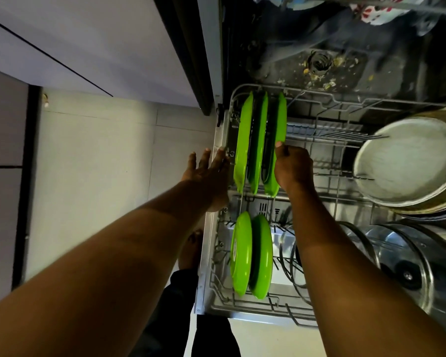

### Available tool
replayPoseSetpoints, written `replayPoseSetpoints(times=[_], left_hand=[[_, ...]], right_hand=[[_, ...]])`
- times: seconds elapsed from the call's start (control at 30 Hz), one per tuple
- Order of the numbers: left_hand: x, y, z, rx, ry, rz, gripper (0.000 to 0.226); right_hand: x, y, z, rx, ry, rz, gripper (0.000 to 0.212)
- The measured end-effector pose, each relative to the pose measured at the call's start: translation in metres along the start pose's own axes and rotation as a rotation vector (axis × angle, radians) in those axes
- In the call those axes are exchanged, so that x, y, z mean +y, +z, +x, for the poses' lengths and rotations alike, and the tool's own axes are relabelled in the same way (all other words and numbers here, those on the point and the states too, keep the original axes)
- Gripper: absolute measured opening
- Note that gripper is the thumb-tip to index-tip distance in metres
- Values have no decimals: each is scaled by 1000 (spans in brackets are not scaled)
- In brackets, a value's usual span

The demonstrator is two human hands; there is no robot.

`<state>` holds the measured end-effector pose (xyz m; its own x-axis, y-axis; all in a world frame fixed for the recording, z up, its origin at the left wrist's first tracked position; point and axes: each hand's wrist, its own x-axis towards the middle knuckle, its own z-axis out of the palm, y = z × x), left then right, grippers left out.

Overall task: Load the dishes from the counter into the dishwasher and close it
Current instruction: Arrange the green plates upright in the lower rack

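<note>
right hand [292, 168]: grips the edge of a green plate [280, 119] that stands up in the rack [319, 97].
left hand [206, 173]: flat with straight fingers, at 9 o'clock from the right hand, maybe touching the rack's side.
steel plates [407, 161]: at 3 o'clock.

Floor [101, 176]: pale tiles with thin grout lines, filling the centre-left area.

Cabinet [88, 34]: flat, pale grey-lilac fronts in the upper left, above the floor. A thin dark seam [49, 56] runs diagonally across them.

Panel [3, 124]: grey, at the far left edge, divided by one dark horizontal line.

Strip [29, 176]: dark, vertical, between the panel and the floor, touching both.

Object [46, 99]: small, pale, at the floor's upper left corner, just beside the strip. Too small to identify.

Scraps [327, 85]: yellowish bits scattered in the upper right, some clustered, others apart.
</note>
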<state>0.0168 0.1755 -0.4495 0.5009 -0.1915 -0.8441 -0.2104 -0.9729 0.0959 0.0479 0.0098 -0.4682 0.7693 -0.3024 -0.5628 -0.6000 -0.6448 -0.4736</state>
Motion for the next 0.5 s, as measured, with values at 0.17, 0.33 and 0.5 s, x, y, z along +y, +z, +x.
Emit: replayPoseSetpoints(times=[0.17,0.33,0.5], left_hand=[[-2,8,-31,195,29,-76,77],[-9,15,-79,213,-15,-120,75],[-22,12,-128,196,-46,-121,76]], right_hand=[[4,0,-46,128,-105,-205,44],[-4,-2,-104,57,-271,-459,56],[-36,-5,-151,-10,-389,-635,64]])
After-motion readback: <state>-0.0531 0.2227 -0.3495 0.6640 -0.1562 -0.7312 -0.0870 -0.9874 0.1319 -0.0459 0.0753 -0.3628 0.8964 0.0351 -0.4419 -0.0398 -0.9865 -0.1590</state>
